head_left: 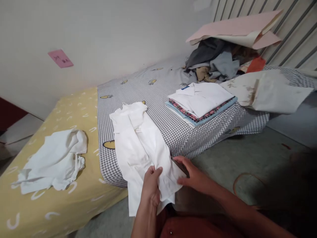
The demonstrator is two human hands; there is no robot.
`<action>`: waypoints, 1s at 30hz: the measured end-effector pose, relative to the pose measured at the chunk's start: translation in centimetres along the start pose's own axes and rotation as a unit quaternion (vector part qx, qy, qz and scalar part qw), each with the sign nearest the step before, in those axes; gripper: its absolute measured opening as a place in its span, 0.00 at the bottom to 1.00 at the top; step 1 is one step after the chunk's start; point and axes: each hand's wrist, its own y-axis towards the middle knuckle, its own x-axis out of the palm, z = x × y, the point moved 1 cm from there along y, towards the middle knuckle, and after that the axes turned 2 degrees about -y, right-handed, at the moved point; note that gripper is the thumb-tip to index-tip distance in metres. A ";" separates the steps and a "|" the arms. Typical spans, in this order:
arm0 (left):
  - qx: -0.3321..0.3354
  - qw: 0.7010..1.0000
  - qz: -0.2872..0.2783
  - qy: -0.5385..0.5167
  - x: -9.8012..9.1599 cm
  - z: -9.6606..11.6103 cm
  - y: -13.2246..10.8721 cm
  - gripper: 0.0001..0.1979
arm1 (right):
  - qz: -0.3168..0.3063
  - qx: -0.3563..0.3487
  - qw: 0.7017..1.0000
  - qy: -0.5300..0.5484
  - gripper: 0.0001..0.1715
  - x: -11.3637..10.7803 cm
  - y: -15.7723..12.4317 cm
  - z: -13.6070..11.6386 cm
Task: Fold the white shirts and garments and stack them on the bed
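The dark marks on the pink card (pixel 60 59) on the wall and the blue collar label (pixel 185 88) on the folded stack (pixel 201 100) are too small to read. The white garment (pixel 141 142) lies lengthwise over the checked sheet (pixel 163 115), narrower end pointing away and slightly left, near end overhanging the edge. The left hand (pixel 152 181) pinches its front, while the right hand (pixel 189 173) touches its right edge, whether clamped I cannot tell

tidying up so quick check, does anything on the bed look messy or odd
Yes: at the upper right, the clothes heap is jumbled, with a pink sheet lying askew on top, unlike the neatly folded stack nearer. No damage shows on the handled white shirt.
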 end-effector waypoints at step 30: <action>-0.019 0.968 -0.029 0.250 -0.7 -6.4 0.8 0.27 | -0.030 0.123 0.974 -0.188 0.18 -4.8 -4.2 1.1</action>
